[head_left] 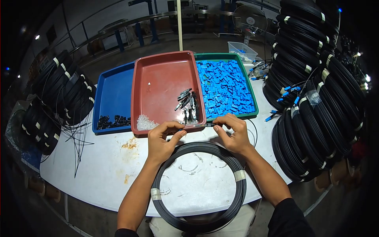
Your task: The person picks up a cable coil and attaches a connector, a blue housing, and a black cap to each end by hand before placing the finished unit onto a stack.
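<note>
A coil of black cable (201,148) with pale tape bands lies on the white table in front of me. Beyond its far side, my left hand (165,136) pinches a small part that is mostly hidden, with a bit of blue at the fingertips. Opposite it, my right hand (232,132) has thumb and index finger closed on a small black connector piece (210,125). Between the hands runs a thin, clear-looking piece, near the front rim of the red tray (166,79). Black connector parts (189,104) and clear small pieces (146,123) lie in that tray.
A blue tray (114,91) with black parts stands left; a green tray (254,96) of blue connectors (225,87) stands right. Stacked black cable coils (65,89) rise at the left, more coils (316,130) at the right. A clear bin (242,50) sits behind.
</note>
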Motion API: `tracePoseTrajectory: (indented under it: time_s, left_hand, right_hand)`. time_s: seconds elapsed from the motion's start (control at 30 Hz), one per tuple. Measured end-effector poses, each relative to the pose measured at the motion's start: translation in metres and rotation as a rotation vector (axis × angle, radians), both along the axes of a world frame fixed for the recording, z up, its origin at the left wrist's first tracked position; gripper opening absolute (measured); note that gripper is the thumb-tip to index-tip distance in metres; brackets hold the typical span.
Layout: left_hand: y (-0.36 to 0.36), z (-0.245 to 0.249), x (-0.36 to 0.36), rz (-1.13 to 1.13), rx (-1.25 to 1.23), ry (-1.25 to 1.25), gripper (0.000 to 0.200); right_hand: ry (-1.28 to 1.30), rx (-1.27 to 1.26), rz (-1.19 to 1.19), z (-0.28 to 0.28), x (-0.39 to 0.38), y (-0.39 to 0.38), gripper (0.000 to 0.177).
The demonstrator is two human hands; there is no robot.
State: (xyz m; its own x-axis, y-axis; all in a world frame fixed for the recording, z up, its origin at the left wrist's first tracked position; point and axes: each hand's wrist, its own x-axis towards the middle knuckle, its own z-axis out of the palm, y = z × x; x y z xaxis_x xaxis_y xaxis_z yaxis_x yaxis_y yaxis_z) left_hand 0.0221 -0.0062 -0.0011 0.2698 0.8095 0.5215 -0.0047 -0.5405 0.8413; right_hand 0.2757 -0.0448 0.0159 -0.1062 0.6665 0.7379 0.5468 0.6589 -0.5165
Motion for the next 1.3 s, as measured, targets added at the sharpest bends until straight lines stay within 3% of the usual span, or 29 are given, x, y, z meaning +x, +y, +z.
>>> tracePoseTrajectory:
  time_s: [0.27,0.33,0.37,1.0,1.3]
  left_hand:
    - [-0.001,0.003,-0.002,0.042,0.121,0.084,0.043]
    - [-0.005,0.004,0.002,0.003,-0.045,-0.066,0.053]
    - [-0.004,0.004,0.001,0.005,-0.011,-0.04,0.063]
    - [-0.008,0.009,0.004,0.078,0.038,-0.013,0.066]
    - [-0.008,0.009,0.004,0.086,0.193,0.151,0.064]
  right_hand:
    - [-0.002,0.07,0.043,-0.005,-0.003,0.004,0.012]
    - [0.0,0.071,0.045,-0.005,-0.003,0.004,0.012]
    - [-0.003,0.072,0.049,-0.003,-0.004,0.003,0.013]
    - [-0.045,0.037,0.107,-0.005,-0.01,-0.002,0.015]
    - [-0.091,0.034,0.124,-0.006,-0.013,-0.003,0.014]
